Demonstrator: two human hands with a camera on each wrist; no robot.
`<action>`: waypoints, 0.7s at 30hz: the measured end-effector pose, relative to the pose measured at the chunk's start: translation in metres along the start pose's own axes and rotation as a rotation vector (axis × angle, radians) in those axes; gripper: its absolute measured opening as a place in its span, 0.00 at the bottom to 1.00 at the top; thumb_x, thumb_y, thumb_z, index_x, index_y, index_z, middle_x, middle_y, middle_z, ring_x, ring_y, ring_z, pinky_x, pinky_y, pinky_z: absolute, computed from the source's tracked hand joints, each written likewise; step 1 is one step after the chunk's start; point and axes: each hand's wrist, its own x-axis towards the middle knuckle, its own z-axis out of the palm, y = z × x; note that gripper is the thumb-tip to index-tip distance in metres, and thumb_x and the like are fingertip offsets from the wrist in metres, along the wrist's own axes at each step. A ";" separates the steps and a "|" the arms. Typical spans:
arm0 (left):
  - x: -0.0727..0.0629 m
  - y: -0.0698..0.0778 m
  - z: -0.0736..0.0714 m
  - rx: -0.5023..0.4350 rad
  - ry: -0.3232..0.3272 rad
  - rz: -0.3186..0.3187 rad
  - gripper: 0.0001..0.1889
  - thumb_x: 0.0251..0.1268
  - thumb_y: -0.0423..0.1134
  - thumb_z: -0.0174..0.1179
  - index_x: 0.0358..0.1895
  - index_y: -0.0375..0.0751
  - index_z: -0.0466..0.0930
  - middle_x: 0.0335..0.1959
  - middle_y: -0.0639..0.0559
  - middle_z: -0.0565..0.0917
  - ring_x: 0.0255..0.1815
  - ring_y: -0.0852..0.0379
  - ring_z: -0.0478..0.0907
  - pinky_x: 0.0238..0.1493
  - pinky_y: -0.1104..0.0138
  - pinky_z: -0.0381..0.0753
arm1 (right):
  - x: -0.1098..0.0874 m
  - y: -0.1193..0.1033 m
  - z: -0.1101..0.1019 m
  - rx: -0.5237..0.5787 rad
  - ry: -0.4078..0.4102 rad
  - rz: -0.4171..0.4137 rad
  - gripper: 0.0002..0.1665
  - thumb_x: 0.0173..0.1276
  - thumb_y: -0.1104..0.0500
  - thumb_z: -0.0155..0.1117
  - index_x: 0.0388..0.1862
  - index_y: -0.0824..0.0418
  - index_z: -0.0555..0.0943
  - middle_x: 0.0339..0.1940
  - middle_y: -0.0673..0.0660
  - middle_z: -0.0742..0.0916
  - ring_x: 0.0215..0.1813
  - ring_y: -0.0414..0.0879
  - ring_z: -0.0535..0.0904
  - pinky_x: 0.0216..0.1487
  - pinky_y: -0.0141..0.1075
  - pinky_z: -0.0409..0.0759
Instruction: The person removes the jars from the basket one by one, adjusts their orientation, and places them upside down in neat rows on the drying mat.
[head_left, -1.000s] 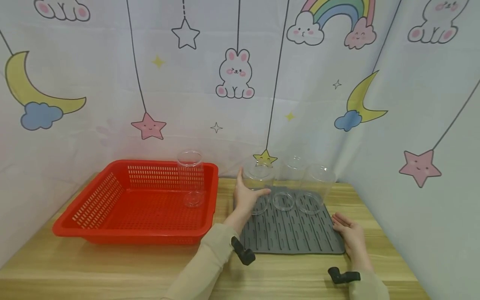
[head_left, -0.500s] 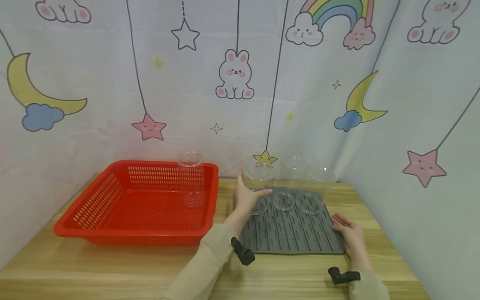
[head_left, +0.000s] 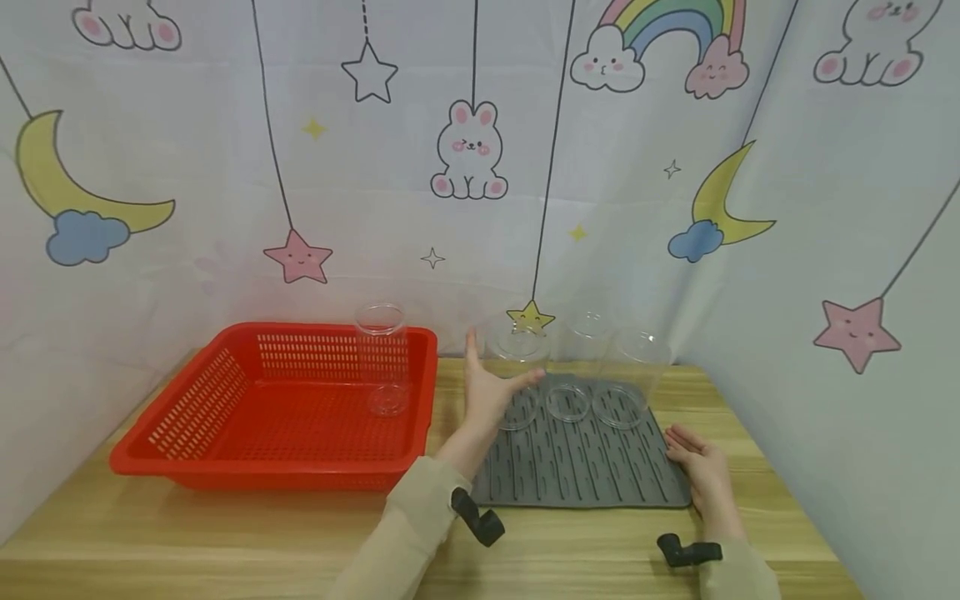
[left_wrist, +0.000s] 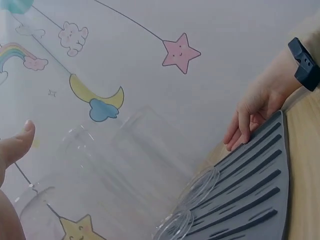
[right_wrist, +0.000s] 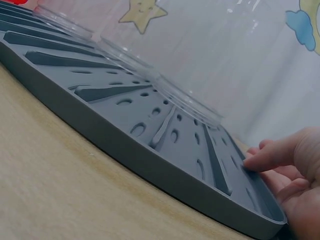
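Observation:
My left hand [head_left: 489, 398] is beside the left clear cup [head_left: 523, 352], thumb and fingers spread around its near left side with a gap showing at the fingers. That cup stands upright on the grey drying mat [head_left: 585, 475]. A middle clear cup [head_left: 585, 354] and a right clear cup [head_left: 637, 371] stand next to it in a row along the mat's back. At the mat's right edge, my right hand [head_left: 703, 471] holds the rim, with the thumb over the top and the other fingers outside, as the right wrist view shows.
A red plastic basket [head_left: 277, 465] sits on the wooden table [head_left: 247, 550] to the left of the mat. Inside its right back part stands another tall clear cup [head_left: 382, 358]. A printed curtain [head_left: 420, 217] hangs close behind everything.
My left hand has loosened from the left cup, its fingers spreading and shifting slightly left. The cups, the mat and my right hand stay where they were.

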 end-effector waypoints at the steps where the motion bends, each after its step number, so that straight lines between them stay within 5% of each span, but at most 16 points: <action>1: -0.002 0.005 -0.002 -0.010 -0.008 -0.005 0.65 0.37 0.36 0.82 0.79 0.52 0.45 0.80 0.48 0.50 0.80 0.44 0.47 0.77 0.45 0.50 | 0.000 0.000 0.000 -0.003 0.002 0.004 0.37 0.66 0.77 0.53 0.74 0.75 0.56 0.55 0.46 0.81 0.40 0.20 0.78 0.50 0.18 0.78; 8: -0.011 0.035 -0.019 -0.080 -0.053 0.036 0.60 0.44 0.35 0.78 0.79 0.50 0.44 0.81 0.50 0.48 0.81 0.49 0.42 0.78 0.44 0.44 | -0.001 0.001 0.001 0.014 -0.006 0.015 0.37 0.67 0.77 0.52 0.74 0.75 0.55 0.47 0.40 0.82 0.40 0.20 0.79 0.49 0.18 0.78; 21: 0.004 0.066 -0.075 0.075 0.036 0.108 0.59 0.45 0.41 0.78 0.79 0.58 0.45 0.80 0.55 0.49 0.80 0.50 0.44 0.76 0.48 0.56 | -0.002 -0.001 0.001 0.004 -0.008 0.017 0.36 0.69 0.76 0.52 0.75 0.73 0.55 0.43 0.35 0.82 0.40 0.19 0.78 0.50 0.18 0.77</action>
